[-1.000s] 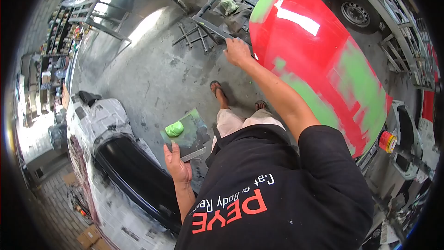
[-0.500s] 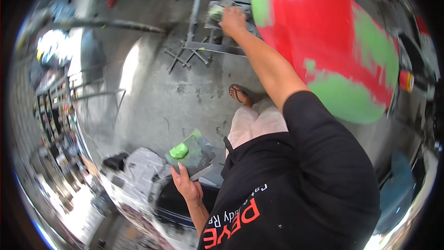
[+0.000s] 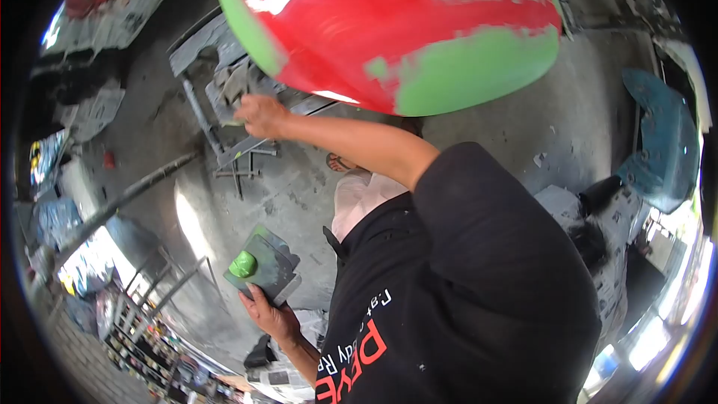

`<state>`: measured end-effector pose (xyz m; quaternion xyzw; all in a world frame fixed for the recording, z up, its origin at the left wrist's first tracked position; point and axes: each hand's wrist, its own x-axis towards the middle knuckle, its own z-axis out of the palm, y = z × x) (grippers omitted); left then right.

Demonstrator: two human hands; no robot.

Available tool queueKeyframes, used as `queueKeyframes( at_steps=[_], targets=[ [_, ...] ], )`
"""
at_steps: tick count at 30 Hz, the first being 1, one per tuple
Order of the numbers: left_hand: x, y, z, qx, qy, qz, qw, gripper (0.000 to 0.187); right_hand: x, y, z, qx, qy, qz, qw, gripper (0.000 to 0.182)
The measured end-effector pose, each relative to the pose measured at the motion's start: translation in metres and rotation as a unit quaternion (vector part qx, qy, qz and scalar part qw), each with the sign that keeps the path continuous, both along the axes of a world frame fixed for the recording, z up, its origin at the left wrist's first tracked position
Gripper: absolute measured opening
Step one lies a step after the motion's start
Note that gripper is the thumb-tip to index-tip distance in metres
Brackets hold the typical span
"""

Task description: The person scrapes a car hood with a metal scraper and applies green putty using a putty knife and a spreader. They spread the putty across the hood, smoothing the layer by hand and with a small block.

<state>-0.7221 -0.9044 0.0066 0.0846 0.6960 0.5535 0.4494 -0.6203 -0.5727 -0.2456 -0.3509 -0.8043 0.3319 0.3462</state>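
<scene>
My left hand (image 3: 271,316) grips the near edge of a grey putty board (image 3: 273,265), its thumb on top. A mound of bright green putty (image 3: 243,264) sits on the board's left side. My right hand (image 3: 262,116) reaches out over a metal stand, fingers closed. A thin pale-green edge shows below its fingertips; its kind is too small to make out. Just beyond that hand a grey crumpled cloth (image 3: 238,81) lies on the stand. To the right of the cloth is a glossy red car body panel (image 3: 336,30) with green filler patches.
The metal stand (image 3: 200,108) has a worn grey frame with crossed bars below. A long pole (image 3: 138,191) slants at the left, near a metal rack (image 3: 161,284). A blue-green panel (image 3: 662,146) stands at the right. Covered items lie behind my left hand.
The view has turned, so the red panel and stand sit further left. My right hand has drawn back from the stand's top towards its near edge. The left hand still holds the board.
</scene>
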Motion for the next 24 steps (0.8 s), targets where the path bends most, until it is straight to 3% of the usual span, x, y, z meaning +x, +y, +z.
queueKeyframes(
  at_steps=[2, 6, 9, 13, 14, 16, 20, 22, 24],
  targets=[
    [0.004, 0.027, -0.001, 0.017, -0.014, -0.040, 0.999, 0.042, 0.062, -0.040, 0.059, -0.120, 0.042, -0.028, 0.991, 0.041],
    [0.027, 0.078, -0.005, 0.033, -0.031, -0.119, 0.992, 0.040, 0.208, -0.107, 0.119, -0.212, 0.000, -0.172, 0.962, 0.045],
    [0.057, 0.112, -0.005, 0.040, -0.031, -0.173, 0.984, 0.042, 0.320, -0.142, 0.114, -0.099, -0.021, -0.379, 0.920, 0.044],
    [0.107, 0.151, -0.011, 0.074, -0.022, -0.235, 0.969, 0.044, 0.463, -0.152, 0.109, -0.188, -0.033, -0.615, 0.765, 0.050],
    [0.121, 0.159, -0.012, 0.074, -0.021, -0.243, 0.967, 0.044, 0.497, -0.149, 0.105, -0.188, -0.030, -0.621, 0.761, 0.050],
    [0.156, 0.174, -0.014, 0.078, -0.009, -0.248, 0.966, 0.046, 0.564, -0.135, 0.088, -0.239, -0.078, -0.670, 0.698, 0.053],
    [0.236, 0.191, -0.016, 0.056, -0.020, -0.226, 0.972, 0.049, 0.673, -0.087, 0.042, -0.207, -0.152, -0.656, 0.709, 0.056],
    [0.257, 0.186, -0.029, 0.059, 0.133, -0.297, 0.944, 0.059, 0.709, -0.070, 0.016, -0.213, -0.202, -0.630, 0.719, 0.060],
    [0.300, 0.194, -0.008, 0.032, 0.079, -0.252, 0.964, 0.062, 0.722, -0.064, 0.012, -0.259, -0.187, -0.630, 0.708, 0.061]
  ],
)
